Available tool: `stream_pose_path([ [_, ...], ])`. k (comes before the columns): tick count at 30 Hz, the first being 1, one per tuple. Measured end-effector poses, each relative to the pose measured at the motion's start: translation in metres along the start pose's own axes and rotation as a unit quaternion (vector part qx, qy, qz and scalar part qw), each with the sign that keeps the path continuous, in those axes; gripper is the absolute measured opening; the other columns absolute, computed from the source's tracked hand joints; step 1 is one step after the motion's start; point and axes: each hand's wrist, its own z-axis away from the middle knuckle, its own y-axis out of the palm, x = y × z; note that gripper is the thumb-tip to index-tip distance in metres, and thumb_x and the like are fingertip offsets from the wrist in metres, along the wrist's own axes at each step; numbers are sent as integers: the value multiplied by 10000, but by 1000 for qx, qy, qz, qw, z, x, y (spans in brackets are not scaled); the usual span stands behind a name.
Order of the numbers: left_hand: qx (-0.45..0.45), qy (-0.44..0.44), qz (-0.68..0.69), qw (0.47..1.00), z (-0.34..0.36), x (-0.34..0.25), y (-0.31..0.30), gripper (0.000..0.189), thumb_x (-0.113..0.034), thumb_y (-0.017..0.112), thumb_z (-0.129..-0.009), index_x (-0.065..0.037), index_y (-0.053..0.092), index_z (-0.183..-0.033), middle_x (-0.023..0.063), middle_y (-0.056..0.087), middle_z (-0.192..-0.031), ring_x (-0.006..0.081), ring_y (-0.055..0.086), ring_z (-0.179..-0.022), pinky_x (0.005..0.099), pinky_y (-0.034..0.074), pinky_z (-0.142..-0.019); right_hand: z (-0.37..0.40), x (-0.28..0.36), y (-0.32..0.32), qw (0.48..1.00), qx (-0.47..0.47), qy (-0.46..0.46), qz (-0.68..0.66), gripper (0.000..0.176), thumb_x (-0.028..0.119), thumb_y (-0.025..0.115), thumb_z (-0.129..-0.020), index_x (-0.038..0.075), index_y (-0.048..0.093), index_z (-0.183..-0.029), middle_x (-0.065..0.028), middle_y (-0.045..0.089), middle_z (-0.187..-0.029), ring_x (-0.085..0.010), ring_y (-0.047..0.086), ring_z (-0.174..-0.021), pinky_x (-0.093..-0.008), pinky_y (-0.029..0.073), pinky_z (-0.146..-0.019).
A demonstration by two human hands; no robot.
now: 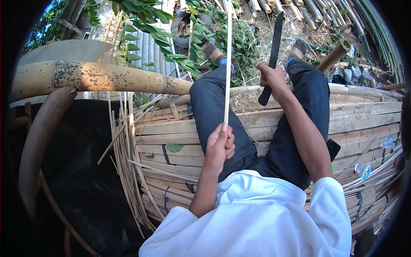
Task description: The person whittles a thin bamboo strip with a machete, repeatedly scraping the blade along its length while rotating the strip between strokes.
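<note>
A long, thin, pale bamboo strip [228, 64] rises almost upright past the top of the view. Its lower end sits in my left hand [220, 145], which is closed round it above my left thigh. My right hand [272, 79] grips a dark, long-bladed knife [276, 43] over my right knee. The blade points up and away from me, and the butt of the handle shows below my fist. Strip and knife are apart from each other.
I sit on a bamboo slat bench [265, 124]. Loose thin strips [128, 171] lie at its left, near a thick bamboo pole [120, 77]. Cut bamboo poles [308, 17] and leafy branches [239, 47] cover the ground ahead. Plastic cups [363, 170] and a black phone-like object [333, 150] are at right.
</note>
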Motion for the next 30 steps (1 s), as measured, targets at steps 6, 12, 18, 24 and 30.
stream_pose_path([
  [6,-158,233,-474,834,-32,0,-11,317,-292,367,-1010,-50,485,-841,10,405,-565,139,399,-432,284,308,-426,47,-7,29,763,42,-332,553,147,202,634,-718,59,602,-717,-137,595,-573,-314,617,-546,-415,483,-531],
  [12,-252,213,-598,730,-33,2,-2,294,-193,385,-979,44,558,-984,287,600,-824,497,551,-797,552,415,-676,72,-20,48,667,145,-324,655,215,208,661,-670,56,601,-809,-141,618,-601,-318,637,-564,-431,506,-526],
  [18,-268,265,-610,697,-35,9,-5,305,-186,394,-975,64,558,-1032,296,589,-903,474,558,-839,523,429,-715,67,-26,47,658,171,-286,676,223,200,661,-666,46,602,-815,-151,633,-628,-315,648,-583,-426,518,-532],
  [24,-294,263,-596,699,-35,14,-4,329,-203,395,-978,61,580,-1041,291,605,-937,468,560,-881,504,427,-759,64,-28,47,667,156,-282,672,221,194,650,-673,48,623,-836,-157,631,-622,-322,646,-573,-426,517,-530],
  [30,-292,264,-611,687,-35,11,-9,330,-207,392,-980,57,580,-1040,292,603,-937,473,554,-887,507,423,-751,62,-32,46,674,100,-307,665,158,189,591,-724,62,638,-805,-154,626,-600,-309,645,-551,-418,509,-514],
])
